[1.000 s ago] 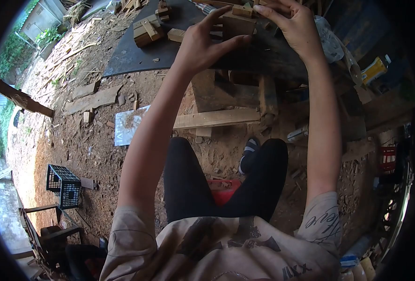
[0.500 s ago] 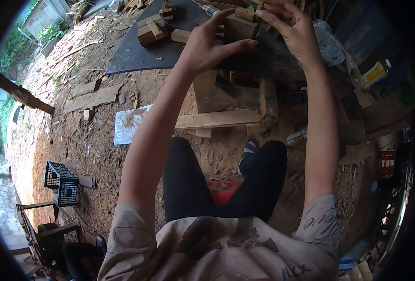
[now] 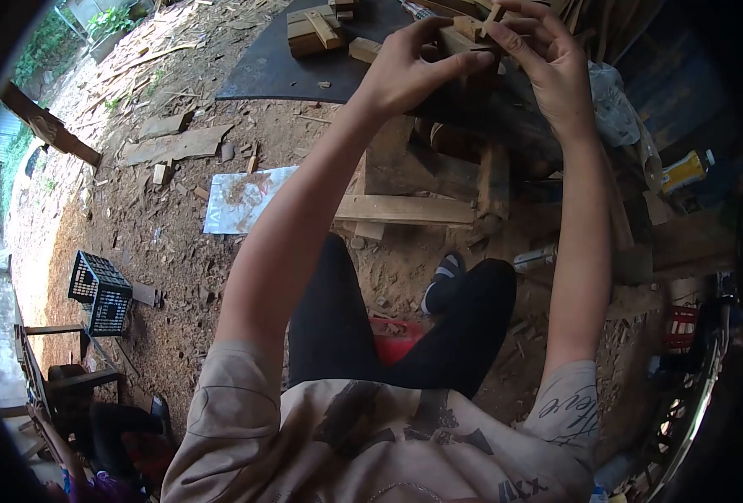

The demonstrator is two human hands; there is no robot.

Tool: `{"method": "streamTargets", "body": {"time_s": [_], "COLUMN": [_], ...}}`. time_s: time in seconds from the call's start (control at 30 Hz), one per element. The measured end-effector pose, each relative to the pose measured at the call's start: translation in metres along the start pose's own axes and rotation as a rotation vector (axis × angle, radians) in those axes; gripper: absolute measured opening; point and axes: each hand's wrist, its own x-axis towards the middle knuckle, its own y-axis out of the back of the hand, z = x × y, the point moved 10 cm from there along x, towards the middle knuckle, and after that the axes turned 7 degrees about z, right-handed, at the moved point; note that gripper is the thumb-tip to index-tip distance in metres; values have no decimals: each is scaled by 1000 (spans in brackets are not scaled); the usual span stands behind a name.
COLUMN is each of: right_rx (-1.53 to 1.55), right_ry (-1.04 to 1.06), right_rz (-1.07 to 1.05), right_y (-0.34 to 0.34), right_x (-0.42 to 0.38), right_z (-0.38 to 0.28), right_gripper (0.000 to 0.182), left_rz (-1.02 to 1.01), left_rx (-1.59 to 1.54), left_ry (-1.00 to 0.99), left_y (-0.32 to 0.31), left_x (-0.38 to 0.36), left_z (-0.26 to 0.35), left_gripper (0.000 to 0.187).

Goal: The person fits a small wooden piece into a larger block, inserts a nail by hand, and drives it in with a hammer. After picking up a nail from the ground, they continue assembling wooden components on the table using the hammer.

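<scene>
My left hand [image 3: 413, 71] reaches over the dark tabletop [image 3: 275, 80], thumb and fingers wrapped round a wooden block [image 3: 455, 39]. A smaller piece of wood [image 3: 470, 27] sits on top of that block. Between thumb and fingertips, my right hand [image 3: 548, 63] pinches a small wooden stick [image 3: 495, 15], right at the upper end of the block. To the left on the table lie a stack of wooden blocks [image 3: 313, 35] and a single short block [image 3: 363, 50].
A clear plastic bag [image 3: 610, 105] and a yellow-labelled bottle [image 3: 686, 170] are at the right. Below the table runs a wooden frame [image 3: 413, 209]. A dark crate [image 3: 103, 293] stands on the littered ground at left. Another person's arm [image 3: 57, 444] shows at lower left.
The view has shifted, so the table and blocks appear farther right and higher. Both hands stay at the block, with the right fingers still at the small stick. Another person's arm has come into view.
</scene>
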Motion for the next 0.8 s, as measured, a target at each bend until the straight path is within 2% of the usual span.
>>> {"method": "streamTargets", "body": {"time_s": [0.13,0.33,0.47,0.53,0.63,0.7,0.77,0.8], "right_rx": [-114,39,41,53,24,-36,-33,-54], "right_ry": [39,17,-43,-51,-69,-118,-43,-41], "right_rz": [8,-32,-41,-28,-3,41,50,70], "right_y": [-10,-16,-14,-7,1,11,18,23], "right_x": [0,1,4,6,6,0,-2,-4], "right_z": [-14,-11,-12,-7,1,7,4,4], "right_gripper": [33,29,28,29,31,31,33,34], "left_rz": [11,15,15,-11,-10,-16,-3,-44], "left_rx": [-6,-6,-5,39,-6,-117,-183,-149], "left_ry": [-3,-21,-47,35,19,16,-34,24], "left_y": [4,4,0,-2,-4,-6,-9,-17], "left_x": [1,2,4,1,5,5,4,6], "left_z": [-1,2,6,-6,-8,-8,-1,-1], "left_gripper": [102,103,103,104,105,98,93,79]}}
